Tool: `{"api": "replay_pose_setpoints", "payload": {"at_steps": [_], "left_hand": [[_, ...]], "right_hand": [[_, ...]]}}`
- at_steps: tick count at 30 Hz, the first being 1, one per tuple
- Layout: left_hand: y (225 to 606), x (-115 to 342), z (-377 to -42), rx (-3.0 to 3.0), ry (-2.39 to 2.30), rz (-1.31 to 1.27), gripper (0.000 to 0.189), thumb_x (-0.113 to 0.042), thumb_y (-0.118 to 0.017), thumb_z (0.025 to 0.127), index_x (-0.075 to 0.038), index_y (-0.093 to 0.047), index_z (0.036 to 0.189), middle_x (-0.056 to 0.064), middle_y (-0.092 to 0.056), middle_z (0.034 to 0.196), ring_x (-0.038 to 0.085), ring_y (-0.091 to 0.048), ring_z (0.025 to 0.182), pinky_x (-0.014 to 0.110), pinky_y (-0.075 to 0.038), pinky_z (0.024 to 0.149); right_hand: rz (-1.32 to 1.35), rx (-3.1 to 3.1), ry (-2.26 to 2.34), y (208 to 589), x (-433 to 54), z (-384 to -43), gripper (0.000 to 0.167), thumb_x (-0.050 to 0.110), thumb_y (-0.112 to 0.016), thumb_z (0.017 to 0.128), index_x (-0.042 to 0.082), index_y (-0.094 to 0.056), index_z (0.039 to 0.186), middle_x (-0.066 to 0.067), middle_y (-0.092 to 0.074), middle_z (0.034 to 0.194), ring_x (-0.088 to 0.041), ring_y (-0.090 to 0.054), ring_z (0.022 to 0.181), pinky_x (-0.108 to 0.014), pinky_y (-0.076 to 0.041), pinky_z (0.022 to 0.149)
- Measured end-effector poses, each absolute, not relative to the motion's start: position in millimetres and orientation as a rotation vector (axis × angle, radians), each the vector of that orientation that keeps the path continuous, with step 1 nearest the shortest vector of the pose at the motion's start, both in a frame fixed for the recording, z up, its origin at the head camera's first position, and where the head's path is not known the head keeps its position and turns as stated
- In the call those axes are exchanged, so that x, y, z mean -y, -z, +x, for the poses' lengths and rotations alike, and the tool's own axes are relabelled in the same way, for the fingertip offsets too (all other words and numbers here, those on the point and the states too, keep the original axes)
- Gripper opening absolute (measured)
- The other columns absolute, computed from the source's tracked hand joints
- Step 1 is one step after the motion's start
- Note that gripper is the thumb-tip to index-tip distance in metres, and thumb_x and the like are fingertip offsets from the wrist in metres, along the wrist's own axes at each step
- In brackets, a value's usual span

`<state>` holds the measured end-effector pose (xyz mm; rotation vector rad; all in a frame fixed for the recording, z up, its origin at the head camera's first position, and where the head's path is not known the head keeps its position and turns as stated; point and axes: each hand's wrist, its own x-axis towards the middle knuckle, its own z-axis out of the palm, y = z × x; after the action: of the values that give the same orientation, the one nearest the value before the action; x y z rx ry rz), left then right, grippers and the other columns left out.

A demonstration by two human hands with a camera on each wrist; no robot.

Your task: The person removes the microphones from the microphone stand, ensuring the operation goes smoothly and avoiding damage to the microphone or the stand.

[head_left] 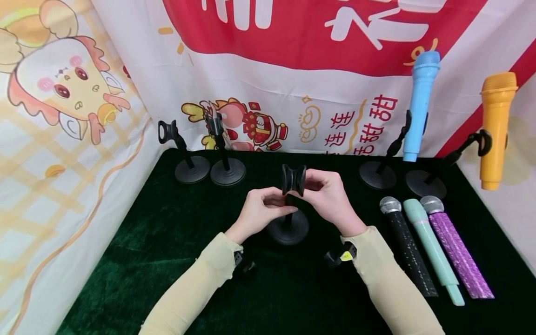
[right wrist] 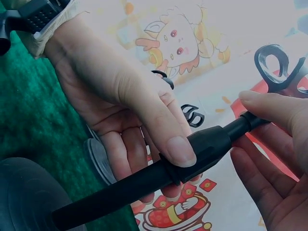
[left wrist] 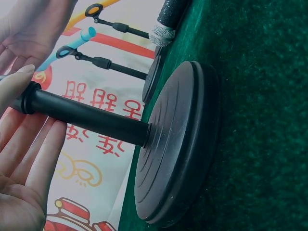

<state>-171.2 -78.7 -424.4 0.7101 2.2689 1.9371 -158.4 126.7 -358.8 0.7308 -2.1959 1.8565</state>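
Observation:
A black desktop microphone stand [head_left: 288, 229] stands upright on the cloth, its round base flat and its clip [head_left: 294, 180] at the top. My left hand [head_left: 257, 214] grips the collar [right wrist: 207, 147] midway up the pole, thumb on the near side and fingers behind. Higher up, my right hand [head_left: 328, 195] pinches the thin upper rod [right wrist: 236, 129] just below the clip between thumb and fingers. The clip holds no microphone. In the left wrist view, the lower pole [left wrist: 91, 113] rises from the ridged base [left wrist: 173, 144].
Two stands with bare clips [head_left: 191, 168] [head_left: 228, 171] are at the back left. At the back right, stands hold a blue microphone [head_left: 420, 102] and a yellow microphone [head_left: 497, 130]. Black [head_left: 408, 246], mint [head_left: 433, 251] and purple [head_left: 458, 251] microphones lie at the right on green cloth [head_left: 167, 260].

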Motion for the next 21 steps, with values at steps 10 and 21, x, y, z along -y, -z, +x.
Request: {"api": "replay_pose_setpoints", "payload": {"at_steps": [10,21], "left_hand": [[424.6,78.7,-170.6,-2.264,-1.926,0.71,0.029,-0.022,-0.082,0.089,-0.006,-0.075,0.111,0.004,-0.075,0.101,0.019,-0.073,0.09,0.035,-0.06,0.082],[426.4,79.3,-171.4,-2.278,-1.927,0.721,0.031,-0.025,-0.083,0.089,-0.007,-0.075,0.112,0.0,-0.075,0.1,0.018,-0.073,0.09,0.035,-0.06,0.082]], "right_hand": [[0.721,2.212,-1.824,360.9,-127.8,-157.4,0.011,0.005,-0.083,0.086,0.008,-0.078,0.096,-0.003,-0.074,0.088,-0.023,-0.071,0.084,-0.034,-0.06,0.076],[0.733,2.205,-1.832,363.3,-128.2,-157.8,0.011,0.004,-0.083,0.086,0.007,-0.078,0.095,-0.003,-0.074,0.088,-0.023,-0.071,0.085,-0.034,-0.06,0.077]]}}
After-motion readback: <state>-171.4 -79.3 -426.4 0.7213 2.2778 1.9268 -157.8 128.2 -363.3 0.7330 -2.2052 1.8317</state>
